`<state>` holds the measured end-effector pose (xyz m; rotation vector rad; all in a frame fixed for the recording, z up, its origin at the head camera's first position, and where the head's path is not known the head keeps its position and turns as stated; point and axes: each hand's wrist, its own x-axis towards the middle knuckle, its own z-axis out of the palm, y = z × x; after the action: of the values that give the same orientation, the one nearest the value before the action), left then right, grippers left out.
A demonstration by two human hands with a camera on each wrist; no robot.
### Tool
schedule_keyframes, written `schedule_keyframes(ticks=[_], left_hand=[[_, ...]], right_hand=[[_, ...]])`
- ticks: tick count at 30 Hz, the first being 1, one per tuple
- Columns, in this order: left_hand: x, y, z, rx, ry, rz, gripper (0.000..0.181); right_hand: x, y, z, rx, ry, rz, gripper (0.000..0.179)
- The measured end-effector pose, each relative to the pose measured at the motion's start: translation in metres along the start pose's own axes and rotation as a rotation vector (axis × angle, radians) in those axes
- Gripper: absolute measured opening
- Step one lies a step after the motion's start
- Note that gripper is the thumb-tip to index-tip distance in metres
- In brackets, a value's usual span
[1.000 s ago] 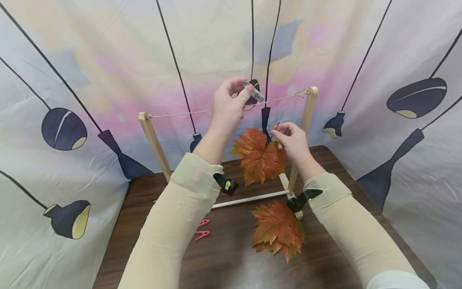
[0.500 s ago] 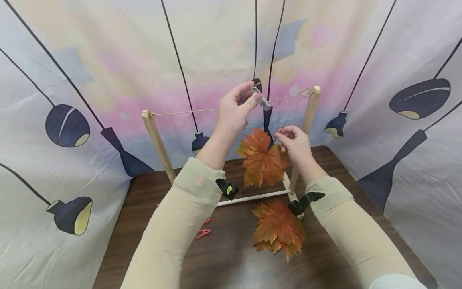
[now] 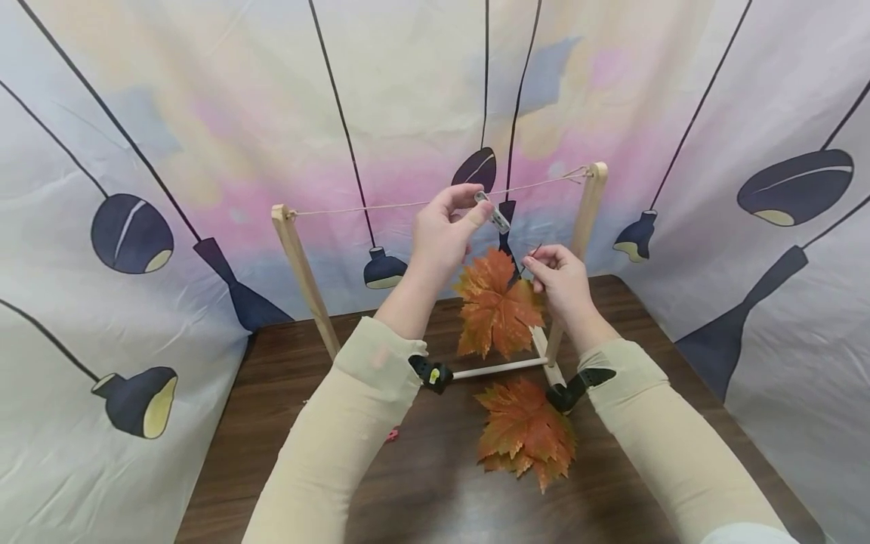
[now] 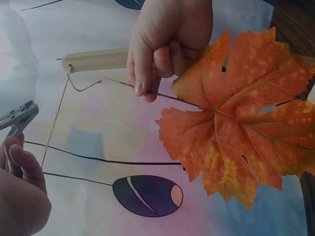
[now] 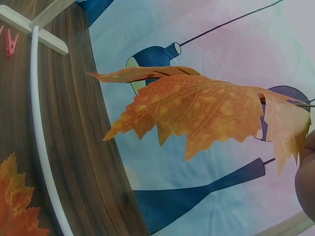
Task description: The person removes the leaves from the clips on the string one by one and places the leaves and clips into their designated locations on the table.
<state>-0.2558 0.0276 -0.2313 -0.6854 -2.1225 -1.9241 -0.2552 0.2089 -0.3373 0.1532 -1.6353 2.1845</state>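
Note:
My left hand (image 3: 442,230) pinches a grey clothespin (image 3: 493,212) between thumb and fingers, just below the string (image 3: 381,206) in the head view. In the left wrist view the clothespin (image 4: 20,117) points up at the left edge. My right hand (image 3: 563,285) pinches the thin dark stem (image 4: 170,97) of an orange maple leaf (image 3: 499,306). The leaf hangs below and left of those fingers, its blade spread toward me. Seen from the right wrist, the leaf (image 5: 197,108) is nearly edge-on, and only a bit of the hand (image 5: 306,172) shows.
The string spans two wooden posts (image 3: 299,272) (image 3: 587,211) joined low down by a white rod (image 3: 499,369). More maple leaves (image 3: 526,434) lie stacked on the dark wooden table (image 3: 435,483). A pink clothespin (image 5: 11,43) lies near the frame's foot. A printed curtain (image 3: 408,91) hangs behind.
My left hand has come down with the clothespin, from above the string to below it, and nearer the leaf stem. My right hand has lowered slightly with the leaf.

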Motion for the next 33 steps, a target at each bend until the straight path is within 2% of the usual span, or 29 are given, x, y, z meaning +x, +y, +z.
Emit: schedule_keyframes(ticks=[5,11,23,33], left_hand=[[-0.004,-0.009,-0.002,0.023,-0.061,-0.006,0.034],[-0.007,-0.018,-0.003,-0.017,-0.109,-0.019,0.04],[-0.014,-0.036,-0.008,0.0,-0.111,-0.091,0.048],[-0.021,-0.054,-0.012,0.022,-0.109,-0.111,0.038]], right_hand=[[-0.001,0.002,-0.003,0.013,0.008,0.027,0.016],[-0.004,0.003,-0.004,-0.002,0.013,0.077,0.015],[-0.007,0.01,-0.012,0.009,-0.004,0.109,0.011],[-0.011,0.02,-0.017,-0.022,0.014,0.128,0.011]])
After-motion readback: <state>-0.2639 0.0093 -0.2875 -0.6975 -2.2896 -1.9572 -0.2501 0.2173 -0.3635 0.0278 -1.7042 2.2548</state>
